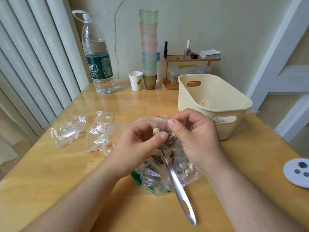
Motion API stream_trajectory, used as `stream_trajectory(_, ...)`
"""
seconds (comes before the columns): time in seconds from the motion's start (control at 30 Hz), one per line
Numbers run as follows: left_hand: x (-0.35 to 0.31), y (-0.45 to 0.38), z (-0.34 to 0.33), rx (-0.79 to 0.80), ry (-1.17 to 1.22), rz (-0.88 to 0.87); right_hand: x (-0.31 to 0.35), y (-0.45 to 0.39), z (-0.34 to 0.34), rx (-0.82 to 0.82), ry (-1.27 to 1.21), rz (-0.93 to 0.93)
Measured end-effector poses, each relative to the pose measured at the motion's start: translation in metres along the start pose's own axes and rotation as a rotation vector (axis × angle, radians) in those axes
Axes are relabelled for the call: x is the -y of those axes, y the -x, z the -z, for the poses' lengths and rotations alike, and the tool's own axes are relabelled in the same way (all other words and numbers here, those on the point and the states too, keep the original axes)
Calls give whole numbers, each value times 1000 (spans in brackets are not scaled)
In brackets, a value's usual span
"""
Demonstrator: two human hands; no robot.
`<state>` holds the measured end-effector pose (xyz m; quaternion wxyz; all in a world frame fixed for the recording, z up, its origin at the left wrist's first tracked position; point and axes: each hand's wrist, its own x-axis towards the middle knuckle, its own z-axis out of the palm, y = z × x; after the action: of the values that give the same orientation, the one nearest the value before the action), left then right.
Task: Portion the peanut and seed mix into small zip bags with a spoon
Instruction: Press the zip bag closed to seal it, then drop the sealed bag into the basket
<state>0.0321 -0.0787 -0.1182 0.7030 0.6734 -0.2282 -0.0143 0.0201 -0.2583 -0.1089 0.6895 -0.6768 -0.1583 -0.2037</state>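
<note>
Wooden table (58, 173) carries the work. Both hands' fingers (163, 136) pinch one small zip bag (163, 122) above the spoon (177, 183). Judged risk: a slack pinch spills peanuts and seeds.

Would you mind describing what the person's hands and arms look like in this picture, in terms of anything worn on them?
Both arms are bare as far as the picture shows, with no sleeves in view. The left hand and the right hand wear no gloves, and no rings, watch or bracelets show on the visible sides. The thumbnails are short and look unpainted.
</note>
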Motion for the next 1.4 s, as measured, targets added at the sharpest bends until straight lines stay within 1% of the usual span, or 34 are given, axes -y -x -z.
stream_trajectory(0.07, -3, -2, -3, -29, 38, -9, 1, -1, 0, -20, -83, -62)
stream_trajectory(0.17, -14, -12, -9, -62, 17, -27, 4, -5, 7, 11, -196, -194)
stream_trajectory(0.27, -29, -24, -11, -136, 99, -16, 6, -5, 8, 58, -209, -203)
stream_trajectory(0.33, -40, -32, -14, -92, 110, -18, 10, -5, 9, 68, -212, -195)
stream_trajectory(0.43, -49, -45, -17, -19, 40, -26, 18, -7, 15, 24, -162, -151)
stream_trajectory(0.5, -53, -58, -20, -31, 117, 57, 27, -10, 22, -27, -183, -143)
stream_trajectory(0.57, -55, -80, -24, -99, 193, 192, 37, -16, 33, -85, -205, -115)
stream_trajectory(0.63, -54, -105, -32, -162, 86, 322, 47, -28, 47, -156, -208, -71)
stream_trajectory(0.67, -53, -116, -40, -162, 6, 389, 52, -36, 54, -199, -208, -58)
stream_trajectory(0.73, -48, -134, -54, -77, -122, 515, 61, -53, 72, -256, -180, -58)
stream_trajectory(0.8, -43, -146, -64, 12, -164, 601, 68, -69, 90, -266, -89, -75)
stream_trajectory(0.83, -42, -149, -66, 33, -157, 617, 70, -76, 99, -263, -33, -89)
stream_trajectory(0.93, -42, -153, -68, 71, -142, 556, 77, -91, 120, -251, 116, -129)
stream_trajectory(1.07, -45, -131, -71, 97, -181, 399, 79, -96, 133, -213, 306, -139)
stream_trajectory(1.2, -43, -99, -75, 124, -180, 253, 70, -93, 133, -145, 444, -170)
stream_trajectory(1.3, -41, -85, -76, 134, -176, 186, 61, -87, 130, -135, 558, -185)
stream_trajectory(1.4, -40, -75, -78, 156, -149, 138, 57, -79, 125, -128, 728, -212)
